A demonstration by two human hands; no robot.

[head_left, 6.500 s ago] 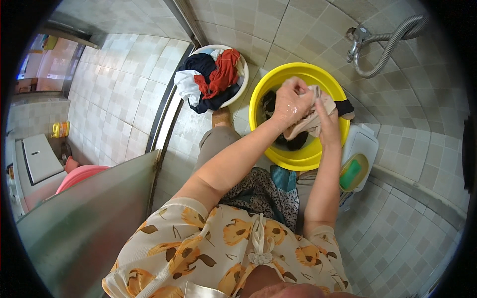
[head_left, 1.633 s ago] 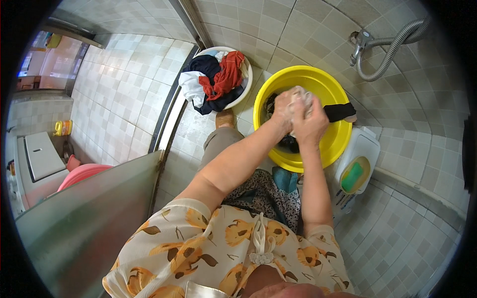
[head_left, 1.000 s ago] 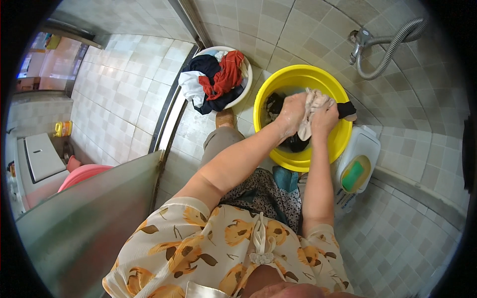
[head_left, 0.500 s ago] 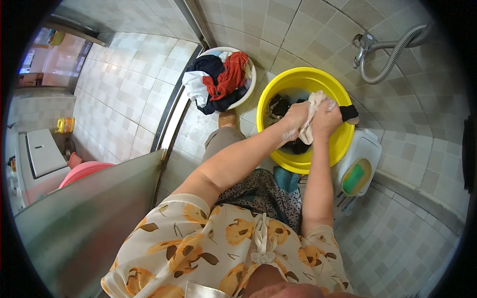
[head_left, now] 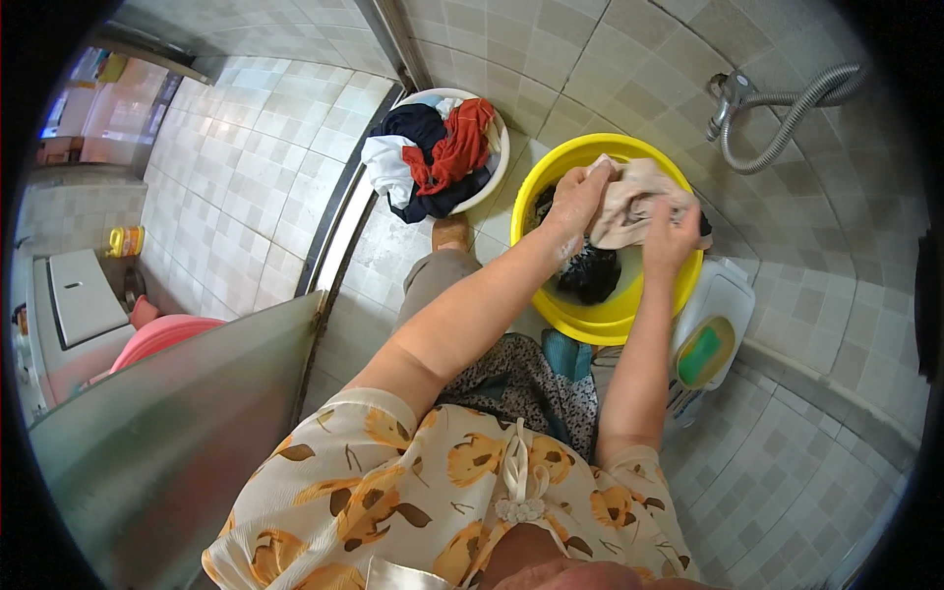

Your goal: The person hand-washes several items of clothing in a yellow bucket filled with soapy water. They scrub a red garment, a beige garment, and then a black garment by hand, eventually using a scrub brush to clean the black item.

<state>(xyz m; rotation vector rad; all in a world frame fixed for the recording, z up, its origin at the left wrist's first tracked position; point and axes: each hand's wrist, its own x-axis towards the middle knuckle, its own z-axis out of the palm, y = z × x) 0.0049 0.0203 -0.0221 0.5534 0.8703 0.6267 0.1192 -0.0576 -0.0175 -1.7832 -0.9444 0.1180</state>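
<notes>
Leftmost, at ten o'clock from the yellow tub (head_left: 595, 331), mixed laundry (head_left: 454, 143) heaped in a white basin (head_left: 502, 162); looks yet to be done. Next, over the tub, beige garment (head_left: 637, 180), pinched by the left hand (head_left: 578, 200) at ten, gripped by the right hand (head_left: 672, 236) at four; seems midway. Below, black garment (head_left: 590, 275), apparently soaking.

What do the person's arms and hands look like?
The left hand and right hand are bare, with no gloves, and the forearms are bare too. The short sleeves are cream, with orange-yellow flowers and dark brown leaves.
</notes>
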